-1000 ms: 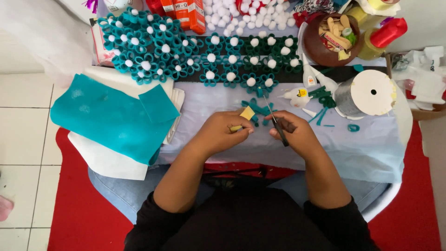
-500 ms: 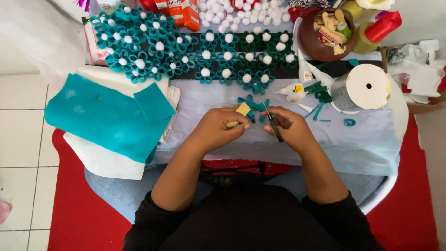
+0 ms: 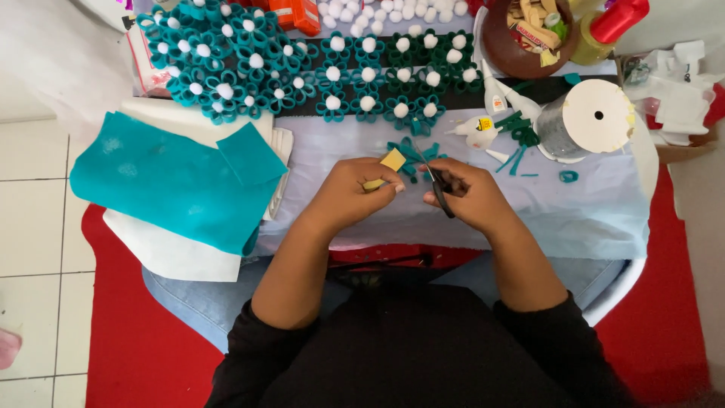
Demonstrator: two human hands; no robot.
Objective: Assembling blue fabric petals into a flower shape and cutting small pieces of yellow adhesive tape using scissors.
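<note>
Snipping a small yellow felt piece [image 3: 393, 159] with scissors [image 3: 438, 185] over the cloth-covered surface [image 3: 574, 215].

Left hand [image 3: 355, 195] pinches the yellow piece between thumb and fingers, just above the teal flower [image 3: 411, 155]; right hand [image 3: 464, 198] has its fingers closed round the scissor handles. Blades sit very close to the left fingertips, so a nick looks possible; so small a piece could also slip from the pinch and give a crooked cut.

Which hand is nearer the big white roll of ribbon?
The right hand, holding scissors, sits just left of and below the roll. The left hand, pinching a yellow piece, is farther left.
</note>
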